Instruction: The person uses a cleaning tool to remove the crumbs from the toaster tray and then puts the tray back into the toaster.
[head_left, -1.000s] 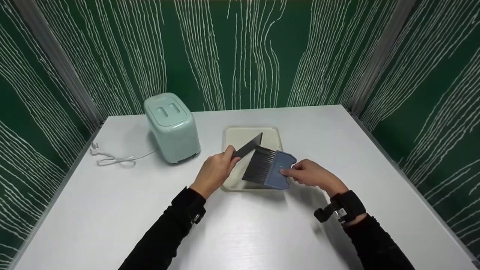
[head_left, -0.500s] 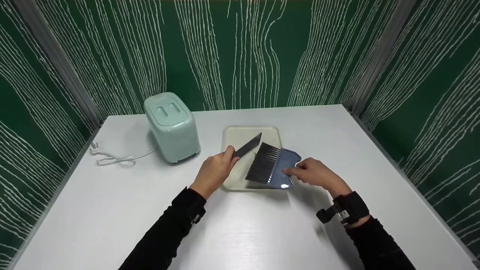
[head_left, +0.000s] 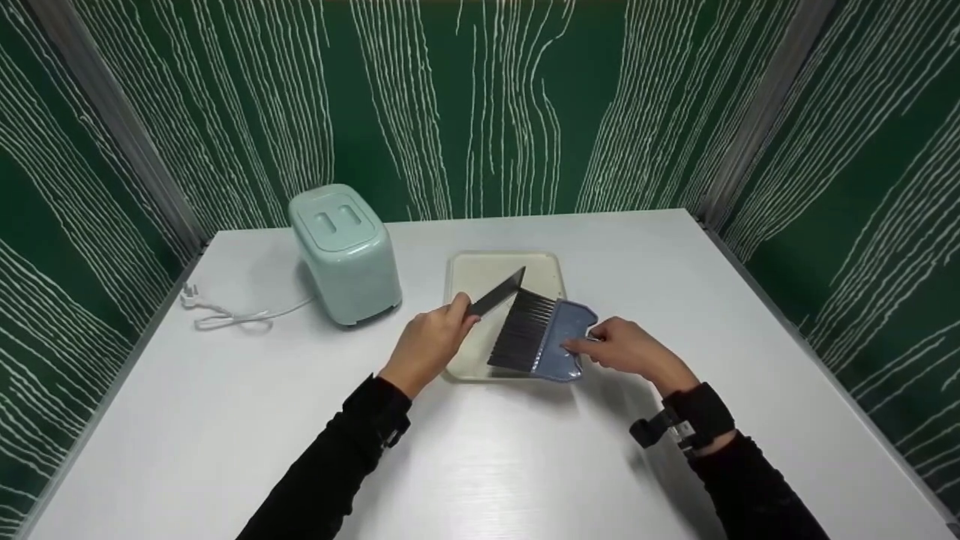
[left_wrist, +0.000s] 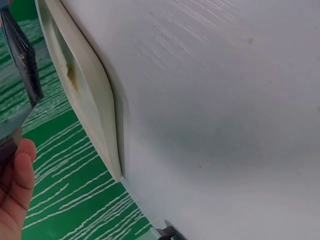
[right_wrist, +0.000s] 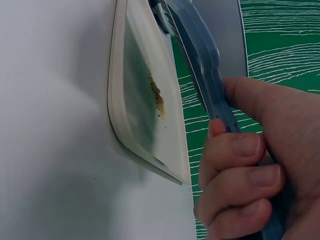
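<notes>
Your right hand (head_left: 626, 346) pinches the blue brush (head_left: 546, 336) over the cream tray (head_left: 487, 264); your left hand (head_left: 429, 341) grips the dark flat blade (head_left: 495, 294) near the bristles (head_left: 517, 330). Brush judged light, bristles flexible, body (right_wrist: 204, 62) stiff, possibly slippery: hold the body, clear of the bristles.

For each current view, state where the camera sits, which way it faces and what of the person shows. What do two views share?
Head: worn on the head, facing forward and down at tray and table; left hand, right hand and black sleeves show.
Left wrist: on that wrist, facing past part of the left hand toward tray and table.
Right wrist: on that wrist, facing the tray; the right hand shows, gripping the blue brush.
Shared: both wrist views show brown residue in the tray.
</notes>
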